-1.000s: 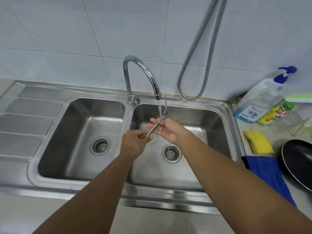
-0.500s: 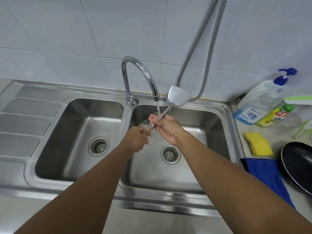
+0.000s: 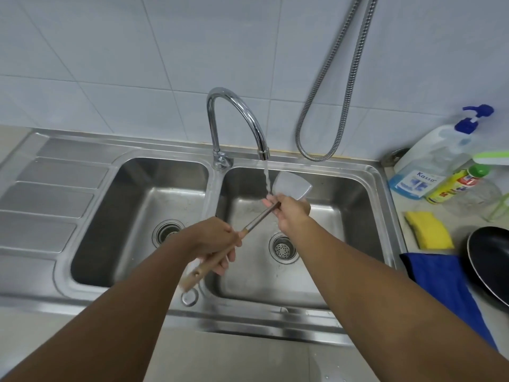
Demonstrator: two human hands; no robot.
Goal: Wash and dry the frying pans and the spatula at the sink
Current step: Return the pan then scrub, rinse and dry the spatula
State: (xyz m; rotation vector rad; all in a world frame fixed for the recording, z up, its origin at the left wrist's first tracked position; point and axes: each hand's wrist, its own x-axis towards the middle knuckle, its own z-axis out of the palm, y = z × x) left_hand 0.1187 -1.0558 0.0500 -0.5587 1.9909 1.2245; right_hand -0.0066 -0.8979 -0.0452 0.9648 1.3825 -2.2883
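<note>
While water runs from the tap (image 3: 239, 106) into the right-hand basin (image 3: 344, 216) of the steel sink, the person holds the spatula (image 3: 257, 217) slantwise over it with both hands. The left hand (image 3: 214, 238) is wrapped round the wooden handle, fingers curled under it, above the divider between the two basins. The handle's end, with its metal hanging ring, sticks out below that hand, over the front rim. The right hand (image 3: 292, 213) grips the metal shaft close to the blade, fingers closed around it. The blade is tilted and points up and away, toward the back of the basin. The stream of water (image 3: 266, 177) falls just beside its left edge, landing about at the right hand's fingertips.

On the counter to the right a black frying pan (image 3: 490, 260) lies partly out of view, overlapping a blue cloth (image 3: 440, 279). A yellow sponge (image 3: 428, 230) lies just behind the cloth. Behind that stand a clear pump bottle (image 3: 429, 158) of blue liquid and a yellow bottle (image 3: 454, 186) with a green cap. A metal hose (image 3: 338, 106) hangs in a loop down the tiled wall beside the tap.
</note>
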